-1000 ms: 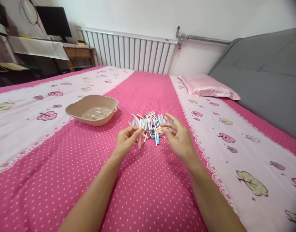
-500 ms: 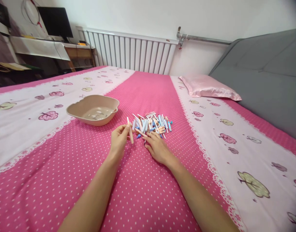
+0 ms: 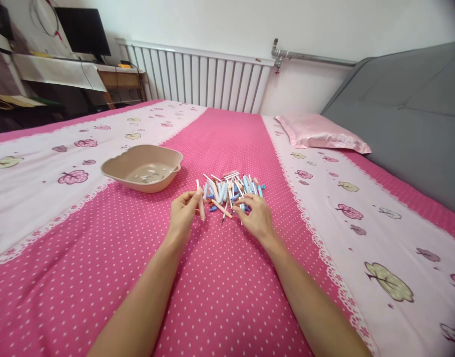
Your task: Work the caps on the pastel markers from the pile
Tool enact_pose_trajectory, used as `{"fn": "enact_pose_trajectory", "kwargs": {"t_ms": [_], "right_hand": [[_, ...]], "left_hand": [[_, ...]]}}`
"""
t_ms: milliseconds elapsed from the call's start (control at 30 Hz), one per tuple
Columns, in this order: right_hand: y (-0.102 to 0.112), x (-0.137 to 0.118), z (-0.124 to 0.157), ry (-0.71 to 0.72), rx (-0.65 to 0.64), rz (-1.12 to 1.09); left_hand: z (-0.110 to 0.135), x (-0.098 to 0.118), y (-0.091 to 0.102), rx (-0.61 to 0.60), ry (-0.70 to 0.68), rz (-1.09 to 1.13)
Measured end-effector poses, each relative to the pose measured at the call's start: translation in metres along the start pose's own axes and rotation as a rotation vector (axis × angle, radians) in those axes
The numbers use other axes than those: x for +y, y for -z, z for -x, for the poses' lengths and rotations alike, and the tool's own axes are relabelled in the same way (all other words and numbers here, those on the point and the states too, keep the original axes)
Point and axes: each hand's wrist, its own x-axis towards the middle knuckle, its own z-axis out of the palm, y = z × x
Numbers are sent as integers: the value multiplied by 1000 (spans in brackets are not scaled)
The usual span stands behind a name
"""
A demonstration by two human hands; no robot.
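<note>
Between thumb and fingers, my left hand (image 3: 185, 210) holds a pale pink pen barrel (image 3: 201, 204) nearly upright, a thin white piece sticking out of its top. In front of both hands lies a loose pile of pen parts (image 3: 223, 191): white sticks and pale blue, pink and blue pieces. My right hand (image 3: 257, 217) is at the pile's near right side, thumb and fingers apart over the parts; its fingertips partly cover them. Near it, a pink barrel (image 3: 222, 209) and a dark-tipped refill (image 3: 224, 213) lie on the pile's front edge.
A beige basin (image 3: 143, 168) with several small pale pieces inside stands left of the pile on the pink dotted bedspread (image 3: 227, 287). Farther back are a pink pillow (image 3: 322, 133), a grey headboard (image 3: 406, 109), a white radiator (image 3: 198, 74) and a desk with a monitor (image 3: 84, 32).
My right hand has moved right across the pile, away from the pink barrel, which now lies uncovered at the front. My left hand keeps its hold and has hardly moved.
</note>
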Motion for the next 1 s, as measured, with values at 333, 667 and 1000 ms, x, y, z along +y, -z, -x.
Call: {"fn": "enact_pose_trajectory", "kwargs": {"t_ms": [333, 667, 1000], "right_hand": [[-20, 24, 6, -78, -174, -6], [-12, -21, 15, 335, -402, -47], [-4, -43, 19, 469, -467, -194]], "left_hand": [[2, 0, -1, -25, -2, -22], [4, 0, -1, -72, -27, -29], [2, -2, -1, -38, -39, -37]]}}
